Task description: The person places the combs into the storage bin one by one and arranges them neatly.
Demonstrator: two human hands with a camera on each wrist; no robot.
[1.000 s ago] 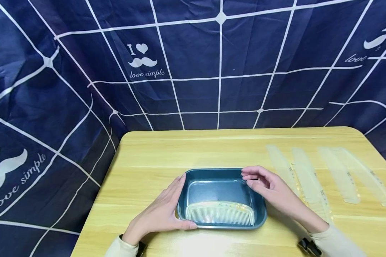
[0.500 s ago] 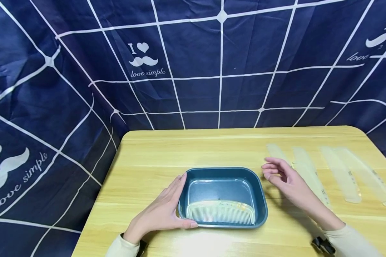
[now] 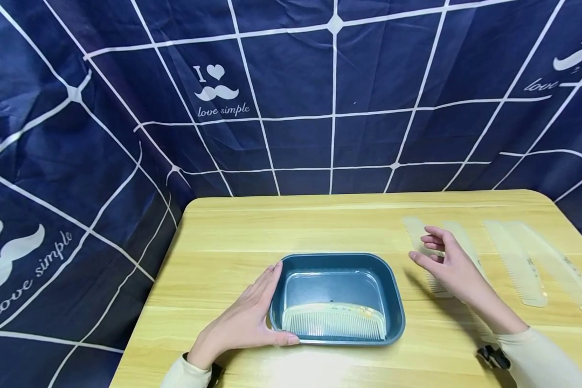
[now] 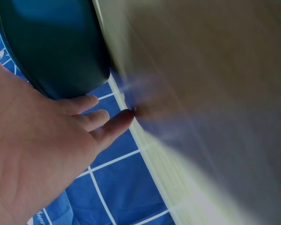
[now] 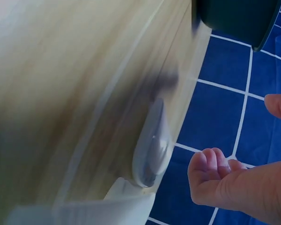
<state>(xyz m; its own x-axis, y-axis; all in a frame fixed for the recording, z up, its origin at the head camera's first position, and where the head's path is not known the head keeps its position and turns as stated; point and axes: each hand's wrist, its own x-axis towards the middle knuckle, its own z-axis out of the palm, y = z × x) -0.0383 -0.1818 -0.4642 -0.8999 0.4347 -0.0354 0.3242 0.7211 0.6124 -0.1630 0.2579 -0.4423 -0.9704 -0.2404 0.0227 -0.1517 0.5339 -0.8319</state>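
Currently, with the blue tray [image 3: 327, 285] taken as the clock's centre in the head view, its edge is touched from eight to ten o'clock by the left hand [image 3: 244, 318], fingers straight, thumb laid at the near rim. Inside, one pale comb [image 3: 334, 321] is contained along six o'clock. Between two and three, the right hand [image 3: 453, 269] is poised over two table combs [image 3: 415, 237], thumb and fingers parted. Two farther combs [image 3: 516, 264] are laid out near three.
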